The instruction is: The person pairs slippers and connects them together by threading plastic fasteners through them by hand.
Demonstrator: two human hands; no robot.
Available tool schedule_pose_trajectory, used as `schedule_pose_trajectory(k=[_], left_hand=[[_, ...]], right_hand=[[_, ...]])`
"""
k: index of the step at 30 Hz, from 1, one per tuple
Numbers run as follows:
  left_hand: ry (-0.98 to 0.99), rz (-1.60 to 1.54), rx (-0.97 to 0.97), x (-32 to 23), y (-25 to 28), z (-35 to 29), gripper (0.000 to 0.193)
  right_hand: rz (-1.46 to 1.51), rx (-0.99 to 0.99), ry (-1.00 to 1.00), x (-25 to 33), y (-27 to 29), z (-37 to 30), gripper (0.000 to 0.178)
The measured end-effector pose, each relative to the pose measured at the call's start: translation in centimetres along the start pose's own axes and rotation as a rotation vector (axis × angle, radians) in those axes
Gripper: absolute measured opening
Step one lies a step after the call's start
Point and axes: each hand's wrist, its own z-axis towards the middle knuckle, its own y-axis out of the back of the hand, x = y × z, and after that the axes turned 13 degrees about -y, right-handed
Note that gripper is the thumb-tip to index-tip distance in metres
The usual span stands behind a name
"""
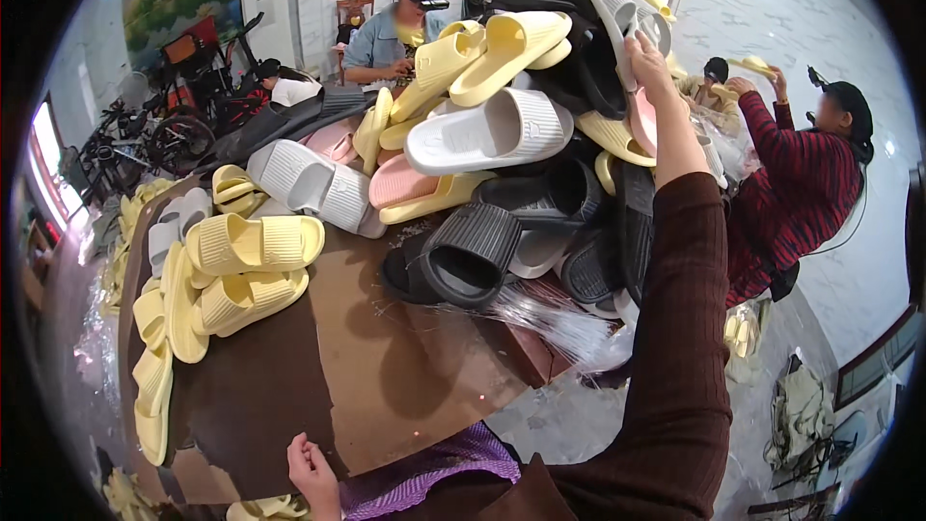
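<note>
A large heap of slippers fills the far middle of the table. My right arm stretches up to its top right, where my right hand (pixel 648 66) grips a light grey slipper (pixel 610 19). Below that hand lie a pink slipper (pixel 643 122) and a black slipper (pixel 585 63). A white slipper (pixel 492 132) rests on the front of the heap, with yellow slippers (pixel 511 53) above it. My left hand (pixel 312 471) hovers by the table's near edge, fingers loosely curled, with nothing visible in it.
Paired yellow slippers (pixel 256 243) lie at the left of the brown table (pixel 415 367). Clear plastic ties (pixel 555 323) spill over its right edge. A person in a striped top (pixel 801 183) stands at the right; another in a denim jacket (pixel 381 43) sits beyond the heap. Bicycles (pixel 125 150) stand back left.
</note>
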Motion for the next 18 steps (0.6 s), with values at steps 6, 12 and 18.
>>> schedule_pose_trajectory(k=[6,12,18], left_hand=[[-0.073,-0.071,0.015,0.8,-1.1,0.8,0.021],[-0.012,-0.061,-0.021,-1.6,0.4,1.2,0.022],[-0.073,-0.190,-0.015,-0.3,0.7,0.4,0.023]], right_hand=[[-1.125,-0.460,0.866,-9.3,3.5,8.3,0.029],[-0.341,-0.203,0.084,-3.1,1.7,3.4,0.037],[-0.312,-0.093,0.134,-7.8,5.3,7.9,0.045]])
